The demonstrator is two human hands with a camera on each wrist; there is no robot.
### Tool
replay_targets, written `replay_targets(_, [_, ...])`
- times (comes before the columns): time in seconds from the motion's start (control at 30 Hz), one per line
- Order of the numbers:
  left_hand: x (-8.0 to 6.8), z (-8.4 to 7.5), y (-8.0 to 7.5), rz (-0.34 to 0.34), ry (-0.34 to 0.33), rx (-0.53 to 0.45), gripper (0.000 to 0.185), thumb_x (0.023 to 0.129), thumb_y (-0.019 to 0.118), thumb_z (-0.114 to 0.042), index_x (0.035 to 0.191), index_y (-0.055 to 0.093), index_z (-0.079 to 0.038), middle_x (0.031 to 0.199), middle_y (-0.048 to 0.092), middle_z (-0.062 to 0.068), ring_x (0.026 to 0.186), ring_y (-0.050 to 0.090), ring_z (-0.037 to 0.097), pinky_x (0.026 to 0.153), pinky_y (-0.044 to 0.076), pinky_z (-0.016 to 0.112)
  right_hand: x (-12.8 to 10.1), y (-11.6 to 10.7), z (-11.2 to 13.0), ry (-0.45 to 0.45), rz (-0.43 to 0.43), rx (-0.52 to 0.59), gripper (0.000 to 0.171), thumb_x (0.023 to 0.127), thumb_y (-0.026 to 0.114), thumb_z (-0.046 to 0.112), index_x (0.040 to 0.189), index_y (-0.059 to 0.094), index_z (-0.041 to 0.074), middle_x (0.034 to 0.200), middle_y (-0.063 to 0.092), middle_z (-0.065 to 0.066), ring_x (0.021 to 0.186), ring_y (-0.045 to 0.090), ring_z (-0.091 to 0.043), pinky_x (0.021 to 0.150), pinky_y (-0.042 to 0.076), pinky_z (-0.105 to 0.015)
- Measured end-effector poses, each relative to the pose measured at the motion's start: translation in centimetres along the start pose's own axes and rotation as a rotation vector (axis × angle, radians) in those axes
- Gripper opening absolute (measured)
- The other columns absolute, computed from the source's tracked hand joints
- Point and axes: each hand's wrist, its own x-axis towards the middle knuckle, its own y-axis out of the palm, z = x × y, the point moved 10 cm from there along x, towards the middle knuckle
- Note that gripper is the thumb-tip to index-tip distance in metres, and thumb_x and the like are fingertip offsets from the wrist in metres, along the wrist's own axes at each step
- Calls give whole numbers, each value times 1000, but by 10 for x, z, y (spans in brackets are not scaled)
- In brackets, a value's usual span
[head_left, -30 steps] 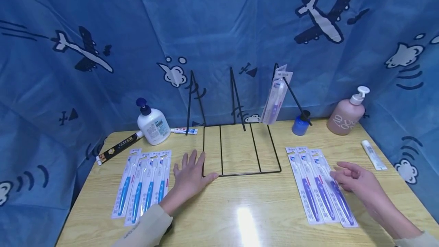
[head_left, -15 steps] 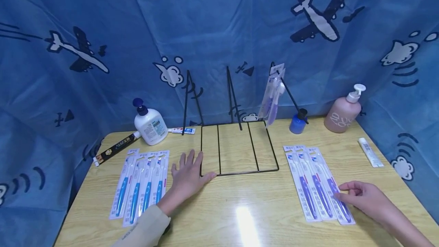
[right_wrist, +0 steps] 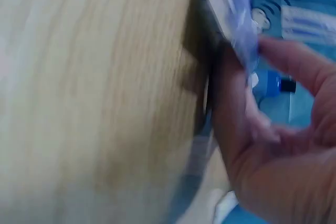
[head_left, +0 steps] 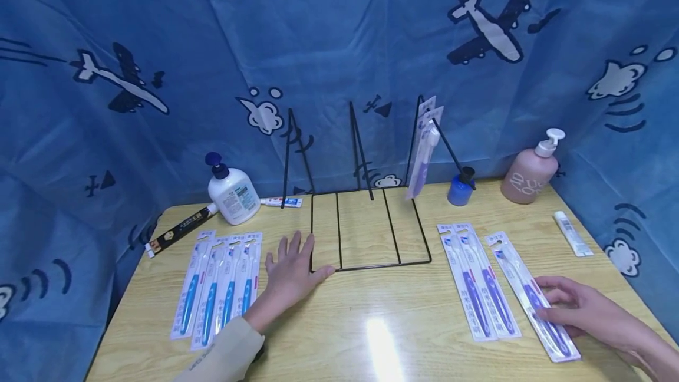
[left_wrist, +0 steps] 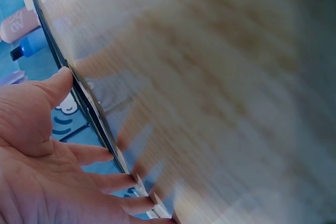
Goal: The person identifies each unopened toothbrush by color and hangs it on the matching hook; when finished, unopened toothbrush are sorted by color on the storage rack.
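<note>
My right hand (head_left: 586,314) grips a packaged purple toothbrush (head_left: 532,293) at its lower half, thumb on top and fingers at the far edge. In the right wrist view the pack (right_wrist: 237,19) is pinched between thumb and fingers, its near edge raised off the wood. Two more purple toothbrush packs (head_left: 480,287) lie just to its left. My left hand (head_left: 290,276) rests with spread fingers at the left front corner of a black wire rack (head_left: 371,267). Purple toothbrush packs (head_left: 426,149) hang on the rack's right prong.
Several blue toothbrush packs (head_left: 220,287) lie left of my left hand. Behind them are a black toothpaste box (head_left: 183,230), a white pump bottle (head_left: 237,196) and a small tube (head_left: 283,201). At right stand a blue bottle (head_left: 459,192), a pink pump bottle (head_left: 530,174) and a white tube (head_left: 573,233).
My right hand has come down onto the rightmost purple toothbrush pack, gripped it and shifted it right, away from the other two. The hanging packs have swung. My left hand stays put.
</note>
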Motion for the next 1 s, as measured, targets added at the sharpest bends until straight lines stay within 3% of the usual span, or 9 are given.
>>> replay_targets(0.07, [0,-1,0,0,4,-2,89,103,69,-60,167,43,-5,173,30,28,158,21,57,115,17,87,-1,6,-6,7,97,124,85,110,68,20,164,13,-16,124,69,-10,101,71,-29,80,63,-48])
replay_targets(0.17, [0,-1,0,-5,5,2,88,103,70,-60,167,43,-5,172,31,28,158,21,57,114,17,87,-1,11,-11,22,151,217,91,113,64,19,166,-2,-12,137,64,-15,109,69,-31,85,62,-52])
replay_targets(0.27, [0,0,0,-11,5,5,88,102,71,-59,166,44,-6,172,32,28,157,22,58,113,19,87,0,15,-8,3,142,229,89,113,63,19,168,-2,-8,151,54,-23,116,66,-28,90,61,-49])
replay_targets(0.37, [0,0,-1,-15,8,4,88,102,72,-59,166,45,-5,171,33,28,157,23,58,113,20,88,0,22,2,-55,122,212,79,113,63,19,170,10,2,158,46,-26,121,64,-22,94,59,-41])
replay_targets(0.53, [0,-1,-2,-11,10,-12,88,101,73,-59,165,45,-5,171,33,29,157,23,58,112,20,88,-3,34,36,-236,79,201,59,113,61,13,163,31,20,156,48,-23,120,67,-14,92,60,-35])
replay_targets(0.67, [0,0,-3,-7,4,-27,88,101,73,-58,165,45,-5,171,33,28,158,22,57,113,19,88,-11,35,78,-425,0,225,60,110,61,0,158,38,25,143,62,-6,116,72,-16,89,62,-34])
replay_targets(0.73, [0,0,-3,-2,1,-30,88,101,72,-59,166,44,-6,172,32,28,158,21,57,113,18,88,-18,34,100,-546,-19,241,63,107,59,-9,159,39,22,136,68,0,115,74,-19,88,63,-34])
replay_targets(0.83, [0,0,-4,0,-3,-33,89,101,72,-59,166,44,-6,173,31,27,158,20,57,114,17,87,-32,32,128,-708,-13,271,69,103,54,-21,160,40,15,133,70,-3,111,74,-20,86,63,-33])
replay_targets(1.0, [0,0,-3,1,-10,-34,89,101,72,-59,167,44,-6,173,30,27,158,20,57,114,17,87,-48,34,156,-859,4,271,75,95,53,-31,159,40,6,129,72,-9,104,72,-19,87,60,-28])
